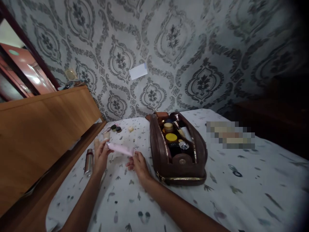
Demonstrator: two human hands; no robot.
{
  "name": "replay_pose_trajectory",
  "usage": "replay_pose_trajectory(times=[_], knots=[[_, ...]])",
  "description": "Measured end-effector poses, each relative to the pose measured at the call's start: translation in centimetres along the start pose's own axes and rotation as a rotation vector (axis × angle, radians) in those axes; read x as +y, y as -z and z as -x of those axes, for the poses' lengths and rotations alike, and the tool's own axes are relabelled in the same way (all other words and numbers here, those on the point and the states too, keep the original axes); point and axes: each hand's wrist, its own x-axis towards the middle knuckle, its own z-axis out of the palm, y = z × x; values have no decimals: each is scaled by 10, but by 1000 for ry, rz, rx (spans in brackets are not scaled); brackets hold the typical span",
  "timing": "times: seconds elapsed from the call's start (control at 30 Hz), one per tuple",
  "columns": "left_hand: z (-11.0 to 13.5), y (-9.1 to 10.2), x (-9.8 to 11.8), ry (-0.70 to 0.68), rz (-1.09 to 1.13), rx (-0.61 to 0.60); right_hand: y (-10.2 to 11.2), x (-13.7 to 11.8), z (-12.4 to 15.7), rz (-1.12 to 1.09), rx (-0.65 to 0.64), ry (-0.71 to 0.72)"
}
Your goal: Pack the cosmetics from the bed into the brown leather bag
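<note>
A pale pink tube [120,148] is stretched level between my two hands above the bed. My left hand [100,155] grips its left end, fingers closed round it. At the other end, my right hand [139,165] pinches the tube between thumb and finger, the lower fingers loosely curled. Just right of that hand stands a brown toiletry bag [154,158], unzipped and gaping. Inside it show a yellow-lidded jar [171,138], a tan-lidded jar [168,126] and several other cosmetics. A metallic brown bottle [89,162] lies beside my left hand.
Farther back on the patterned bedsheet [135,199] are small dark round containers [118,129] and a cream-coloured piece [130,129]. A wooden headboard [48,129] borders the left side. The patterned wall [154,64] rises behind. A blurred-out item [230,134] lies right of the bag.
</note>
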Motion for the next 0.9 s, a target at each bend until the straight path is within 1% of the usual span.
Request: replay_pose_trajectory(times=[0.07,0.13,0.27,0.33,0.47,0.77,0.9], knots=[[0,1,-6,66,163,-34,2,-1,1,-23,-19,-4],[-1,3,-12,129,277,-62,3,-3,3,-42,-49,-4],[-2,11,-20,233,387,-61,3,-9,7,-49,-99,24],[-2,13,-22,256,403,-62,3,-12,10,-37,-114,42],[-2,15,-25,253,401,-34,2,-14,12,-15,-130,41],[-3,15,-25,274,429,3,1,-15,13,-3,-141,24],[-3,15,-25,273,445,2,1,-16,13,34,-157,-11]])
